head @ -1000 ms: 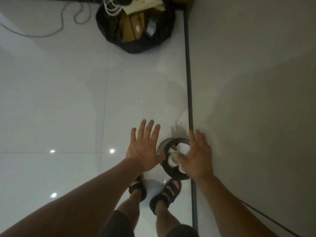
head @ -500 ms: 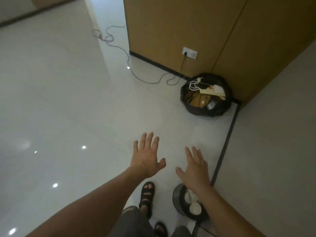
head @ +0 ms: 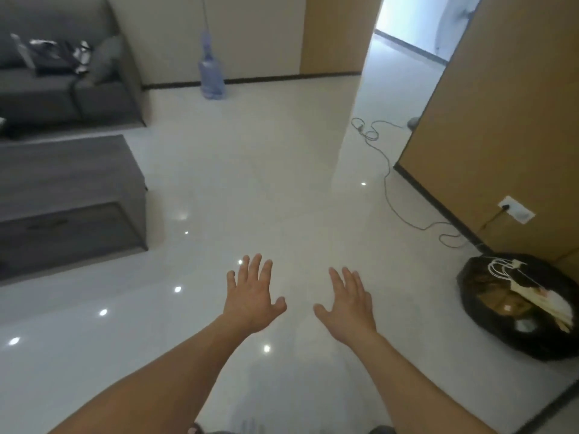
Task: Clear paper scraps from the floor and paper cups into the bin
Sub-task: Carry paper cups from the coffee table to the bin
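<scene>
A glossy white tiled floor (head: 257,170) fills most of the view and mirrors small ceiling lights. On the right a wall of brown wood panels (head: 507,120) runs along it on a dark skirting. Beyond the wall's far corner a doorway (head: 404,51) opens onto a brighter room. A grey sofa (head: 56,89) stands at the upper left with a dark bag (head: 53,61) and a few blurred items on its seat. Just in front of the sofa is a low grey coffee table (head: 69,189) with an open shelf in its side.

At the right edge a black rubbish bag (head: 476,308) sits open on the floor at the foot of the wood wall. It holds brown cardboard and white paper with cord handles. Where the bin and the paper scraps are cannot be told from this view.

Two bare forearms reach forward from the bottom. The left hand (head: 250,299) and the right hand (head: 349,305) are held palm down over the floor, near each other but apart. Their fingers are straight and spread, and they grasp nothing.

A large blue water bottle (head: 211,70) stands upright against the far pale wall. A thin cable (head: 387,189) snakes over the floor along the wood wall to a white wall socket (head: 517,211) low on the panel.
</scene>
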A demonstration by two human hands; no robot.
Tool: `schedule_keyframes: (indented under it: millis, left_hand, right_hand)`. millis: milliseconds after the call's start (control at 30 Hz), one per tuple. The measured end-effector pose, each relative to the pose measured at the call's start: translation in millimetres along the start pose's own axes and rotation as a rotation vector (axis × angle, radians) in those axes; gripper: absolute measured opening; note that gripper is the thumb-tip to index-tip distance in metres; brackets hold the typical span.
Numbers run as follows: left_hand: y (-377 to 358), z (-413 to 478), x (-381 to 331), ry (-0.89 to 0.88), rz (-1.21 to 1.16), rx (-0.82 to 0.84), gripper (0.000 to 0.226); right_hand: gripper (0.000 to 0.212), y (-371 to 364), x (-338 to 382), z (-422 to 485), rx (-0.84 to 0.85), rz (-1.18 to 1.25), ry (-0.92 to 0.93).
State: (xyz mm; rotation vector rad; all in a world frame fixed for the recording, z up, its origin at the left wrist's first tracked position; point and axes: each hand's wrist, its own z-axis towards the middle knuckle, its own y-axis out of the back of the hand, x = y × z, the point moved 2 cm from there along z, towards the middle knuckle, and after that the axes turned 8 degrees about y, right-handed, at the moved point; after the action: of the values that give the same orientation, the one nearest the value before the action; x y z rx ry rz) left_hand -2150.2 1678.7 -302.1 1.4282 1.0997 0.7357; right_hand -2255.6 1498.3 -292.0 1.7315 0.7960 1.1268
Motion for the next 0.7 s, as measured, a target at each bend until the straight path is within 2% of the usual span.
schedule_keyframes:
  millis: [433,700]
  left_hand:
    - [75.7,-10.9,370.4,0.503,-0.1,-0.183,0.087]
    - [85.6,3.6,484.5,0.709,-0.145,-0.218,0.088]
  right_hand:
    - [0.084,-98.2,362.0,106.0,0.129,-0.078,0.481]
    - [0.081,-136.5,503.9,163.5,0.187,-0.134,0.704]
